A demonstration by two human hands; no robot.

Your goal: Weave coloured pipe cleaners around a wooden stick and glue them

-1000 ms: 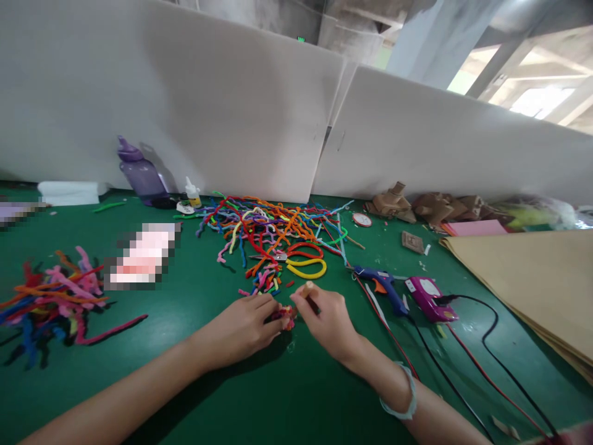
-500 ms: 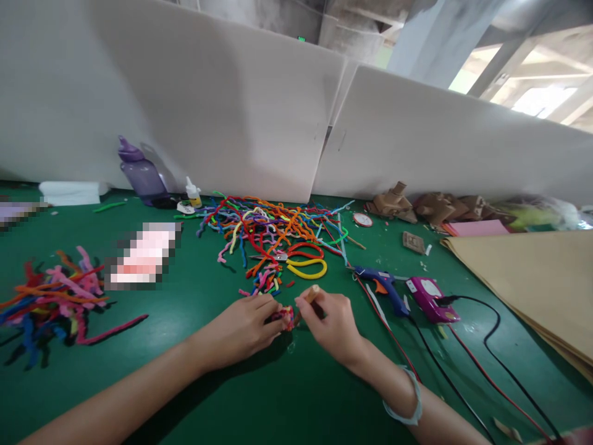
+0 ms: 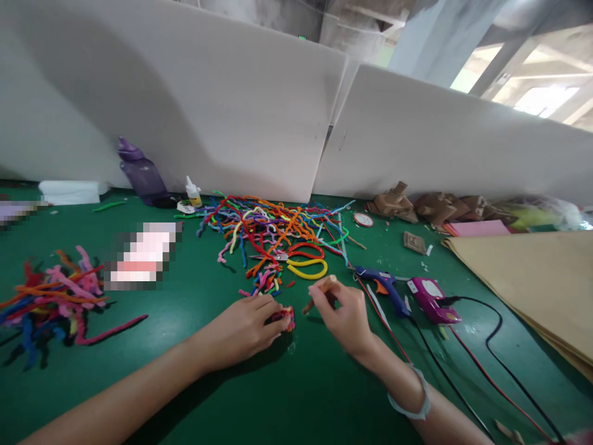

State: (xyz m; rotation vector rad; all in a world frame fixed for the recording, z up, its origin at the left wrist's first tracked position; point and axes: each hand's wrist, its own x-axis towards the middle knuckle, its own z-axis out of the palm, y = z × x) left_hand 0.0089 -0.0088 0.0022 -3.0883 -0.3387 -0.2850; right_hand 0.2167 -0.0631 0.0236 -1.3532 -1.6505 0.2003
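Note:
On the green table, my left hand (image 3: 254, 324) is closed around a small multicoloured bundle of fuzzy pipe-cleaner pieces (image 3: 288, 317), its speckled end facing right. My right hand (image 3: 341, 311) grips a short wooden stick (image 3: 328, 284), tilted, its lower tip a little to the right of the bundle and apart from it. Just beyond my hands lie short cut pipe-cleaner pieces (image 3: 265, 282) and scissors (image 3: 309, 267) with one red and one yellow handle. My fingers hide much of the bundle.
A tangle of long pipe cleaners (image 3: 273, 222) lies at the back, another pile (image 3: 60, 296) at left. A blue glue gun (image 3: 382, 285) and a purple box (image 3: 430, 300) with cables sit at right. A purple bottle (image 3: 141, 173) stands by the white partition (image 3: 259, 105).
My right hand has drawn the wooden stick away from the bundle, to the right and slightly up. My left hand stays in place. A shadow on the partition has shifted left.

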